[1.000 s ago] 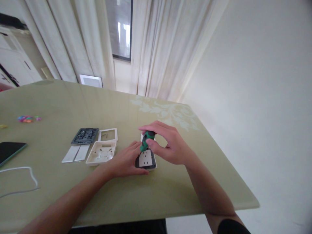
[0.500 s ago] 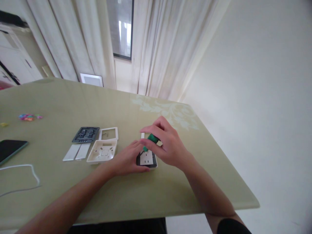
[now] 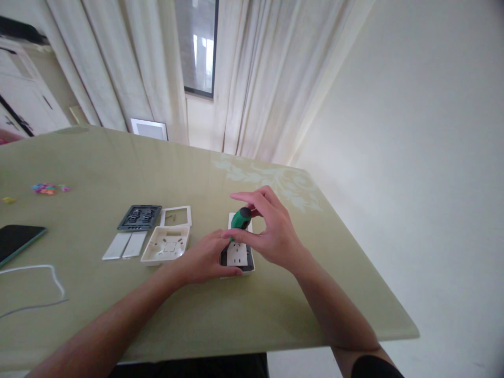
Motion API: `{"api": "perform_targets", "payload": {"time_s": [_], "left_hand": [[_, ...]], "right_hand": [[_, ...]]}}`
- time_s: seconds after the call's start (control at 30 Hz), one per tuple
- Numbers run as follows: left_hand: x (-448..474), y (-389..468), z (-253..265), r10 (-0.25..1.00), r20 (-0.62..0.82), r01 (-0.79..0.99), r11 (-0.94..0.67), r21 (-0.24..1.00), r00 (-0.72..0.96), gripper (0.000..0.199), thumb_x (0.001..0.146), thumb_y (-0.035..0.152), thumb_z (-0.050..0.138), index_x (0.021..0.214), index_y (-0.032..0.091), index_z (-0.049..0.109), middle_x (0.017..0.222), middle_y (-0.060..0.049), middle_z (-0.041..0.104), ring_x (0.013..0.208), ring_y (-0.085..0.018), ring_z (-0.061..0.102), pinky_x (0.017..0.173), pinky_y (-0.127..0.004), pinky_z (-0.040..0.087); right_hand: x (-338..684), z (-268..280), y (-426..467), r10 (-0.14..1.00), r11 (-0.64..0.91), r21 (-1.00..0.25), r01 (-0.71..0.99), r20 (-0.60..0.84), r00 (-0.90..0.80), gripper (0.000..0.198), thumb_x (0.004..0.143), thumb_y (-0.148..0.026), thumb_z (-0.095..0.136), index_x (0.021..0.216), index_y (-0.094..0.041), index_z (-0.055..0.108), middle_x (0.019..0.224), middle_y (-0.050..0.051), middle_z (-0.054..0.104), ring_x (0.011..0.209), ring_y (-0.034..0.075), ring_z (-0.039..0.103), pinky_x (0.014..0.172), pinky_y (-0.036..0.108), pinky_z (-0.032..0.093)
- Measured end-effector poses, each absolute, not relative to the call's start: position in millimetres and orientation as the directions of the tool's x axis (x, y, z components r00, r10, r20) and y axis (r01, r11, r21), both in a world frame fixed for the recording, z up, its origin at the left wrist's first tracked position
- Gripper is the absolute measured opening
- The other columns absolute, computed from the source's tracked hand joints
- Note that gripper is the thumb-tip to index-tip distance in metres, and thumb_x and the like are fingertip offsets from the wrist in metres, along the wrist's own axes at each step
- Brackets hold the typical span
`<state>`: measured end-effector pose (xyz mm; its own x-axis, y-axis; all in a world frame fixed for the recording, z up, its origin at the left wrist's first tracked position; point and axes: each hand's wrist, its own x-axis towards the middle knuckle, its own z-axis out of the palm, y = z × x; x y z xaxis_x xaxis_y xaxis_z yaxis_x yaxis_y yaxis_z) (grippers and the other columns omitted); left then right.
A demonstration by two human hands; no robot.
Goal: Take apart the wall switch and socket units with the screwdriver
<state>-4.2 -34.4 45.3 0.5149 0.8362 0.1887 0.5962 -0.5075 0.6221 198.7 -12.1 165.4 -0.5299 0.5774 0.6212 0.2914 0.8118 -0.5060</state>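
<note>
A wall socket (image 3: 238, 254) with a white slotted face and a dark frame sits in a white box on the table. My left hand (image 3: 205, 257) is closed around the socket's left side, its thumb along the near edge. Above the socket, my right hand (image 3: 268, 226) grips a screwdriver (image 3: 241, 217) by its green handle between thumb and fingers. The screwdriver leans over the socket's left part; its tip is hidden behind my left hand. Behind the socket a white frame (image 3: 231, 216) partly shows.
Left of my hands are a white back box (image 3: 165, 247), a dark switch plate (image 3: 139, 217), a white frame (image 3: 188, 216) with small screws inside it, and two white panels (image 3: 125, 245). Farther left lie a phone (image 3: 19, 241), a white cable (image 3: 55, 278) and small colourful pieces (image 3: 46, 188).
The screwdriver's handle has swung more upright and a little left. My right hand's fingers have opened slightly around it. My left hand has stayed on the socket.
</note>
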Motion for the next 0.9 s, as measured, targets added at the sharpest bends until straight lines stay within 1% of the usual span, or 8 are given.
{"api": "perform_targets", "payload": {"time_s": [0.1,0.23,0.33,0.4,0.47,0.63,0.8,0.9], "left_hand": [[-4.4,-34.0,46.3,0.849,0.175,0.625,-0.492,0.606,0.499,0.041,0.087,0.053,0.084,0.107,0.019,0.076,0.117,-0.015,0.078,0.113,-0.040,0.074,0.097,-0.052,0.062],[-4.5,-33.4,49.0,0.828,0.227,0.600,-0.535,0.595,0.513,0.051,0.088,0.053,0.083,0.125,0.020,0.075,0.124,-0.014,0.079,0.115,-0.038,0.075,0.101,-0.049,0.060],[-3.5,-34.7,52.9,0.826,0.220,0.621,-0.541,0.568,0.518,0.059,0.088,0.053,0.083,0.135,0.019,0.071,0.128,-0.016,0.079,0.119,-0.040,0.074,0.104,-0.051,0.059],[-2.6,-35.8,54.6,0.834,0.193,0.661,-0.532,0.530,0.517,0.060,0.088,0.052,0.084,0.134,0.017,0.070,0.128,-0.018,0.079,0.119,-0.041,0.074,0.105,-0.053,0.059],[-1.9,-36.5,54.4,0.839,0.178,0.693,-0.529,0.490,0.514,0.059,0.088,0.051,0.084,0.132,0.016,0.068,0.126,-0.019,0.079,0.117,-0.041,0.075,0.104,-0.052,0.059],[-2.3,-38.2,50.4,0.831,0.213,0.708,-0.551,0.442,0.514,0.067,0.088,0.047,0.084,0.142,0.017,0.058,0.125,-0.016,0.078,0.112,-0.039,0.076,0.095,-0.048,0.062],[-4.8,-42.7,52.8,0.811,0.267,0.708,-0.585,0.396,0.521,0.078,0.090,0.042,0.083,0.155,0.020,0.047,0.137,-0.017,0.074,0.123,-0.037,0.073,0.103,-0.049,0.060],[-6.8,-43.7,53.0,0.802,0.274,0.712,-0.597,0.369,0.531,0.075,0.092,0.041,0.081,0.155,0.021,0.047,0.135,-0.016,0.075,0.122,-0.037,0.074,0.099,-0.049,0.061]], "right_hand": [[200.0,166.6,-12.8,0.555,0.790,-0.593,0.158,0.579,-0.597,0.054,0.098,-0.026,0.083,0.147,-0.026,0.063,0.120,0.006,0.072,0.105,0.018,0.073,0.096,0.035,0.065],[201.3,170.3,-16.3,0.512,0.809,-0.565,0.161,0.544,-0.665,0.056,0.099,-0.006,0.063,0.151,-0.025,0.059,0.138,0.008,0.073,0.120,0.021,0.072,0.108,0.041,0.060],[199.3,169.8,-16.6,0.510,0.829,-0.525,0.191,0.574,-0.641,0.045,0.097,-0.013,0.068,0.140,-0.024,0.067,0.128,0.009,0.073,0.116,0.023,0.071,0.097,0.039,0.063],[197.2,167.6,-15.6,0.526,0.826,-0.523,0.209,0.584,-0.618,0.032,0.097,-0.022,0.077,0.129,-0.022,0.073,0.118,0.008,0.074,0.108,0.022,0.071,0.088,0.035,0.064],[196.1,165.3,-14.6,0.550,0.813,-0.542,0.212,0.595,-0.586,0.028,0.097,-0.027,0.082,0.124,-0.022,0.074,0.108,0.005,0.075,0.096,0.018,0.072,0.082,0.030,0.064],[206.0,172.0,-12.6,0.639,0.763,-0.634,0.129,0.707,-0.304,0.035,0.095,-0.029,0.085,0.128,-0.025,0.072,0.103,0.001,0.077,0.087,0.015,0.074,0.079,0.029,0.065],[230.3,196.4,-2.3,0.637,0.766,-0.635,0.099,0.771,0.010,0.026,0.098,-0.033,0.081,0.121,-0.025,0.073,0.091,-0.001,0.071,0.067,0.012,0.071,0.050,0.021,0.056],[242.7,189.8,12.8,0.661,0.730,-0.674,0.112,0.738,0.134,0.028,0.095,-0.040,0.083,0.115,-0.024,0.072,0.086,-0.004,0.067,0.057,0.010,0.069,0.044,0.020,0.052]]}}
